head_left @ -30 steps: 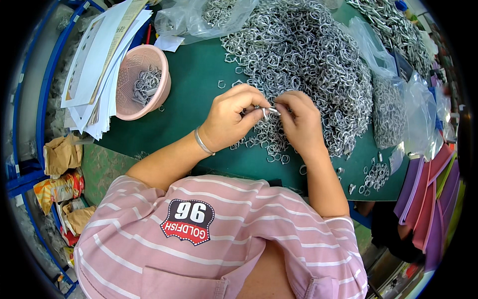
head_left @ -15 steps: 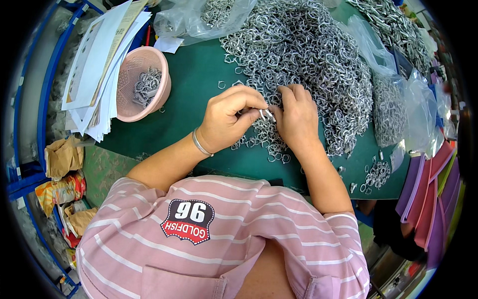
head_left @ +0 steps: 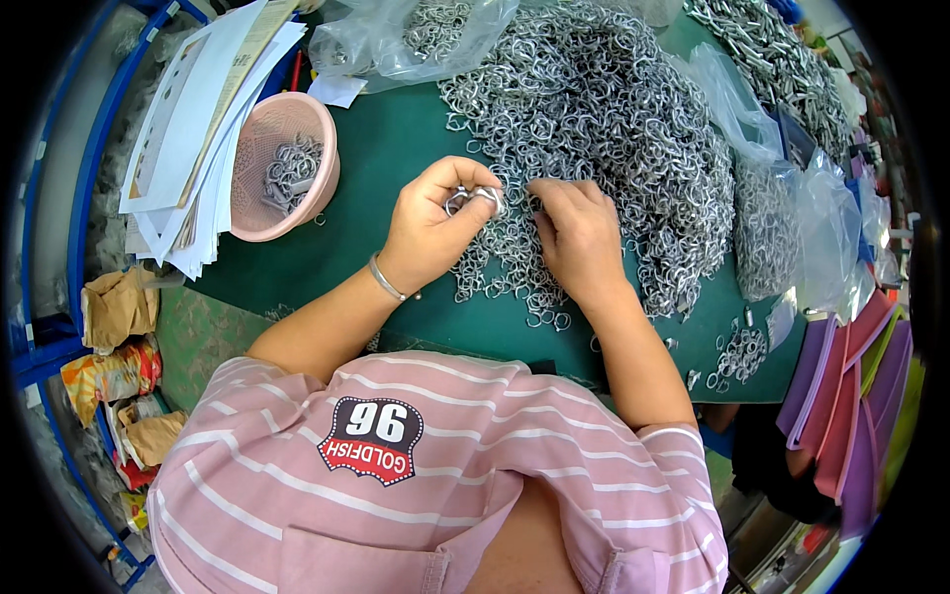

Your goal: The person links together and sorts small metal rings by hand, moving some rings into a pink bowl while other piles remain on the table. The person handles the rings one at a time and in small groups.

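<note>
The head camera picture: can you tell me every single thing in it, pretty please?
Heaped rings: too many to count, silver, table centre
Ring cluster: uncounted pieces, silver, right near edge
Rod-like pieces: uncounted, silver, top right
Clear bag with rings: one, see-through, right of heap
Top bag: one, see-through, top
Basket: one, pink, left, metal pieces inside
Paper stack: one, mostly white, left
Table: one, green, under these
Shelving frame: uncounted, blue, far left
Flat strips: several, purple, red, green, far right
Held rings: uncounted, silver, left fingertips
Bracelet: one, silver, left wrist
Striped shirt: one, pink and white, bottom
Left hand: one, bare, centre
Right hand: one, bare, at heap
</note>
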